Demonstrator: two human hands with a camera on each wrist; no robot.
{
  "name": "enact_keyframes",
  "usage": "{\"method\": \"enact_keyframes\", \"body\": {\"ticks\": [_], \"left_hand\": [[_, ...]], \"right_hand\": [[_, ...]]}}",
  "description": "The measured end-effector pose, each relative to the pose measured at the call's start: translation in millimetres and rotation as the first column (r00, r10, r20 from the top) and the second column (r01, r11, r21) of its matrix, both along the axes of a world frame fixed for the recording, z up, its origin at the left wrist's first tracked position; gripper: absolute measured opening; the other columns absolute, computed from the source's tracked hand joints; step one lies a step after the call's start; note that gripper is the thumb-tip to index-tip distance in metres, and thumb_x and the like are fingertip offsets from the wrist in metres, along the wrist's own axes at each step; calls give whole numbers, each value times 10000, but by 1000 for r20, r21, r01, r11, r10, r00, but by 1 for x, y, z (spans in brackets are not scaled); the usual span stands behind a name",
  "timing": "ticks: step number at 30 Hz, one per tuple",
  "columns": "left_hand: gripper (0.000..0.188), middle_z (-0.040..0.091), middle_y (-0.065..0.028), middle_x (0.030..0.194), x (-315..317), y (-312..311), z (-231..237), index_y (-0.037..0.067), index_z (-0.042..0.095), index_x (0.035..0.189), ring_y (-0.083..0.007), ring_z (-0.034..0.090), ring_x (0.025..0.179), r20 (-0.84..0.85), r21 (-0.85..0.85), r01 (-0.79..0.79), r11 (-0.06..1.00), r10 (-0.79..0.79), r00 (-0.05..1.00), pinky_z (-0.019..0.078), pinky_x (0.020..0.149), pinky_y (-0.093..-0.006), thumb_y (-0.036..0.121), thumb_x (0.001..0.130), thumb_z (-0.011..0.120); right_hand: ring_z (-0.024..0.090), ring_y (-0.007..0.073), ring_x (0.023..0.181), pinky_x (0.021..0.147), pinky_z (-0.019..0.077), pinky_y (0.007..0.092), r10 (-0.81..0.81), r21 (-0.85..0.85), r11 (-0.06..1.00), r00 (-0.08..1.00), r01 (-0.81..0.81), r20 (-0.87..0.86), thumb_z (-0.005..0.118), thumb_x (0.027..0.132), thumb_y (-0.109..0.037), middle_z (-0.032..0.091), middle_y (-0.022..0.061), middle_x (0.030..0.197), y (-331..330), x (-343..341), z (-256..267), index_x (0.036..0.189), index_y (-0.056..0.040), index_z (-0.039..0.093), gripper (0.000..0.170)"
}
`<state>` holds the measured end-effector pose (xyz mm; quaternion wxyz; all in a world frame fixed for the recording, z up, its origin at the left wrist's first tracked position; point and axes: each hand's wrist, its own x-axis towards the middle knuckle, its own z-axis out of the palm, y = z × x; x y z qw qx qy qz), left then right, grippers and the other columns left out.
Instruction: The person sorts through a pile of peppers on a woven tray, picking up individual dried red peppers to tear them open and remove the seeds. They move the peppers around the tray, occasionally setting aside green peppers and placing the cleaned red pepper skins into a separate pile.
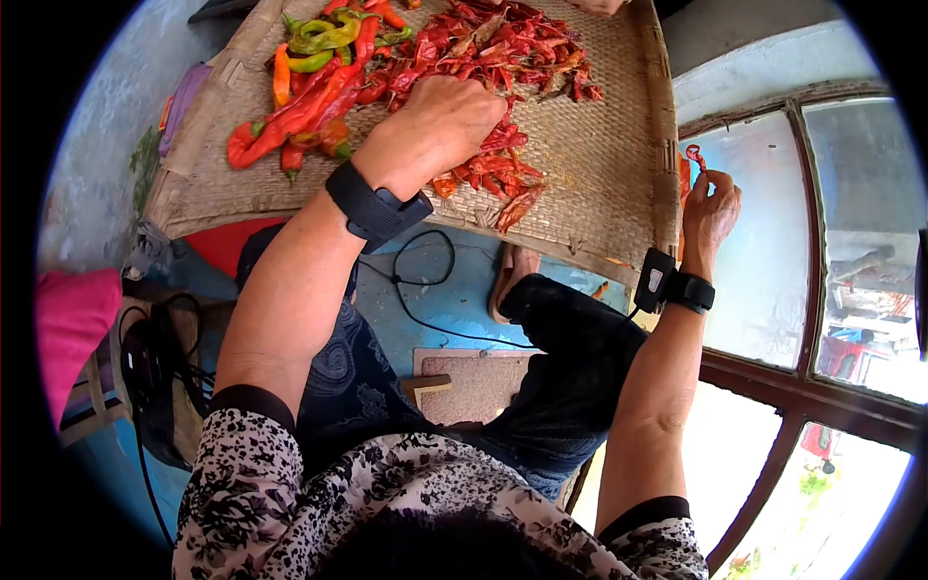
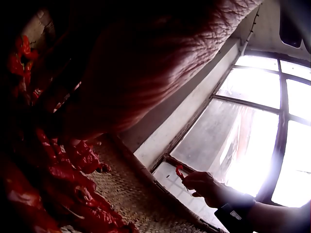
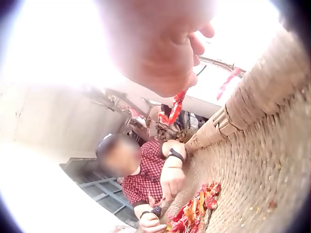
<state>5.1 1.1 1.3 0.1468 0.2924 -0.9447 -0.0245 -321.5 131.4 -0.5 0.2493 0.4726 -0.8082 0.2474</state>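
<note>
Clock directions refer to the head view, with the tray's centre as the dial centre. A thin, curled red pepper (image 1: 694, 156) is located at 3 o'clock, in the air outside the tray edge. The right grip (image 1: 713, 215), a bare hand, pinches this pepper at the fingertips. The left grip (image 1: 440, 126), also a bare hand, is positioned at the dial centre, over a heap of shrivelled, dark-red dried peppers (image 1: 503, 58). The back of the hand conceals its fingers; whether it is grasping or released cannot be determined.

The heap extends from the centre toward 1 o'clock. A group of glossy red, orange and green fresh peppers (image 1: 319, 106) lies at 9 o'clock. Both groups rest on a tan, woven tray with a raised rim (image 1: 609, 155); bare weave shows at 4 o'clock.

A second person's hand (image 1: 601, 6) appears at 2 o'clock; the right wrist view shows that person's red checked shirt (image 3: 146, 170). A brown-framed glass window (image 1: 804, 242) stands at 4 o'clock, a blue floor (image 1: 440, 314) at 6 o'clock and a bright pink cloth (image 1: 72, 329) at 8 o'clock.
</note>
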Motion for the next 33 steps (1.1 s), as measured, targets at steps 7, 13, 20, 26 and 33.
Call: {"method": "enact_keyframes", "body": {"ticks": [7,13,20,26,33], "left_hand": [[55,619,-178,754,4,1,10,-2,567,819,-344,633,756,45,25,-25,999,24,999,490,616,-440,-3,790,521],[68,623,-174,757,13,1,11,4,575,828,-342,635,749,35,15,-51,999,50,998,494,624,-444,-7,780,529],[39,613,-167,745,19,-1,3,10,567,798,-344,631,747,7,-64,-43,997,44,999,491,613,-442,-4,772,542],[16,604,-164,726,18,-3,5,8,556,777,-350,621,729,11,-36,-48,998,48,999,484,590,-438,0,762,555],[31,600,-171,703,17,-2,7,9,562,793,-349,626,712,-19,-68,-38,997,37,999,482,568,-440,-2,767,550]], "right_hand": [[560,358,914,782,437,441,5,52,999,994,-10,107,580,831,-150,616,185,895,-16,10,0,889,-47,628,127],[608,319,819,742,474,426,-191,-29,981,981,190,-21,615,817,-201,624,177,862,-14,-4,-15,1058,-57,617,281],[604,352,858,766,493,421,641,239,590,628,-771,442,681,749,-80,622,172,891,-35,122,-13,958,-41,651,215],[589,379,849,744,487,452,649,313,592,670,-743,361,535,810,-59,605,189,871,-45,145,-20,902,-48,632,134],[615,356,760,651,485,414,509,255,737,762,-626,400,582,822,-97,632,164,801,-36,107,1,873,-48,611,76]]}}
